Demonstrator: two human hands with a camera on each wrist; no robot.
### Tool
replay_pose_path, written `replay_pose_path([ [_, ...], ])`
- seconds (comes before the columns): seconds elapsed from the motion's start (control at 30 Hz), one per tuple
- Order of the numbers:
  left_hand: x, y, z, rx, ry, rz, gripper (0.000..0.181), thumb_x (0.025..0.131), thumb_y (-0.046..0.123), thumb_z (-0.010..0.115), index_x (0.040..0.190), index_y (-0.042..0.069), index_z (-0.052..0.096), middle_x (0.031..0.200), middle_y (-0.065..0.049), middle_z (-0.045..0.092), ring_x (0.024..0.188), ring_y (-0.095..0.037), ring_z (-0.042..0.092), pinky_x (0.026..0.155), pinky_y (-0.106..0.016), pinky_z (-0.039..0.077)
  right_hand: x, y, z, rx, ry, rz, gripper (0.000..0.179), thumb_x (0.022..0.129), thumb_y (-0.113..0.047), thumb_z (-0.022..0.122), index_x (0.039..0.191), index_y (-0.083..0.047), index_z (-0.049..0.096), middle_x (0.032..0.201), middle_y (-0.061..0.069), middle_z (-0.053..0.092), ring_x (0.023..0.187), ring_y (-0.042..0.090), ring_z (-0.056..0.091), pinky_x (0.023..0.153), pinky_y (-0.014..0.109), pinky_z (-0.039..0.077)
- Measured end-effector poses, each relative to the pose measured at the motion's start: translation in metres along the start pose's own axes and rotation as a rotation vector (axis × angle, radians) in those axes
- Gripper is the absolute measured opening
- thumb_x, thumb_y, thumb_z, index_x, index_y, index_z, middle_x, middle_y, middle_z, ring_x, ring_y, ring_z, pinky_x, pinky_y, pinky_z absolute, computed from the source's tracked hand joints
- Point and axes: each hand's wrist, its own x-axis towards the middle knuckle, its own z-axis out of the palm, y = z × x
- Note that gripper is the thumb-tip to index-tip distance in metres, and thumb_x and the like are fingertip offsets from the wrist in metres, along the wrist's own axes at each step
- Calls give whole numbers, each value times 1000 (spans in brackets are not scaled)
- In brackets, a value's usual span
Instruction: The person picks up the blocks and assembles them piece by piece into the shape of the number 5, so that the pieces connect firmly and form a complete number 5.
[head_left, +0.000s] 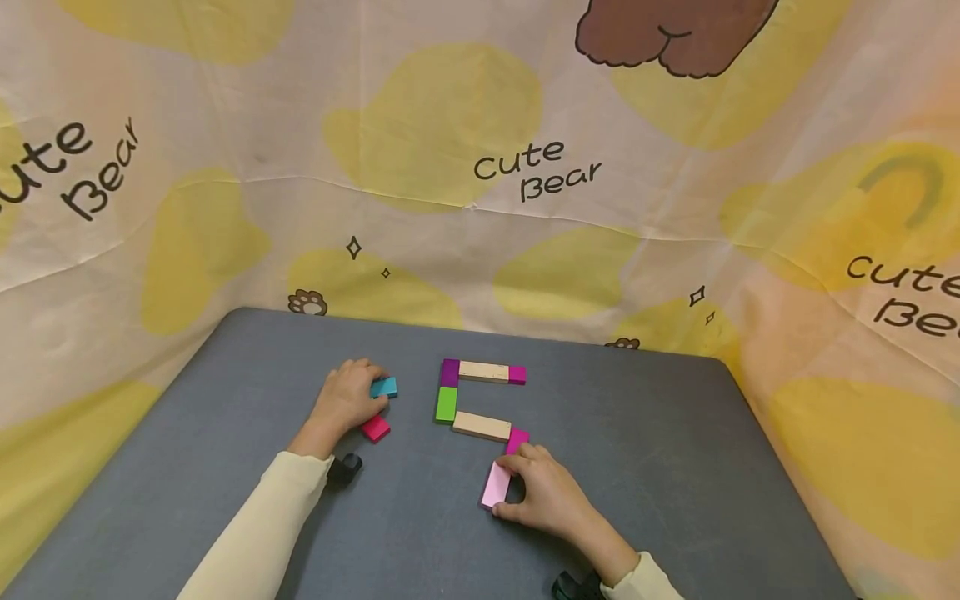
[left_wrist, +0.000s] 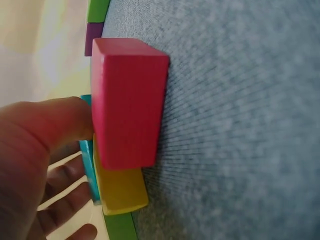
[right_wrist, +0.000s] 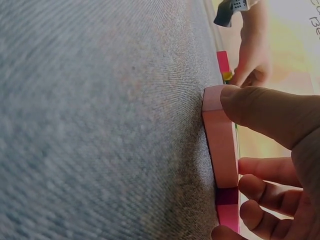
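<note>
My left hand [head_left: 348, 396] pinches a blue block [head_left: 386, 387] between thumb and fingers at the left of the table. Just below it lies a red block [head_left: 377, 428]; in the left wrist view a yellow block [left_wrist: 123, 192] shows behind the red one. On the right, my right hand [head_left: 551, 492] holds a light pink block [head_left: 495, 486], its thumb at the near end and fingertips toward the far end. That block lies in line with a magenta block [head_left: 517, 438], partly covered by the fingers. A plain wooden block [head_left: 482, 426] adjoins the magenta one.
The row bends on through a green block [head_left: 446, 404], a purple block [head_left: 450, 372], another wooden block [head_left: 483, 372] and a small magenta block [head_left: 517, 376]. All lie on a grey table [head_left: 660, 467]. A printed cloth [head_left: 420, 167] hangs behind the table's far edge.
</note>
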Motion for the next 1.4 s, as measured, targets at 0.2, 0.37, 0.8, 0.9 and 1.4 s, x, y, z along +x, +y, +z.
replay_pose_path([
  [0.2,-3,1,0,-12,77,46,34,81,23,70,112,10,70,109,-10,66,99,-30,57,81,-48,45,-1,1,2,13,24,-13,54,65,-38,84,109,-11,71,91,-5,59,82,9,48,66,22,44],
  [0.37,-6,2,-2,-33,154,62,32,81,24,68,111,12,71,105,-8,66,93,-28,57,77,-45,44,-1,0,2,20,23,-6,54,65,-38,85,109,-11,71,90,-6,59,82,8,47,66,22,43],
  [0.8,-34,21,-12,-85,175,191,32,78,24,72,107,12,71,100,-3,66,83,-19,60,72,-40,52,0,-1,-1,27,12,5,54,65,-38,85,110,-10,71,90,-5,59,83,10,49,68,24,45],
  [0.9,-43,28,-11,-96,148,206,33,78,23,74,109,12,71,101,-3,66,85,-17,60,75,-38,53,-1,-1,0,37,11,4,54,65,-38,85,109,-10,71,90,-5,59,84,10,49,68,24,46],
  [1.4,-73,57,6,-151,107,303,31,71,20,80,100,14,70,93,5,65,81,-9,55,72,-29,52,-2,0,2,29,25,4,54,65,-37,85,109,-11,69,89,-5,59,86,11,51,73,28,48],
])
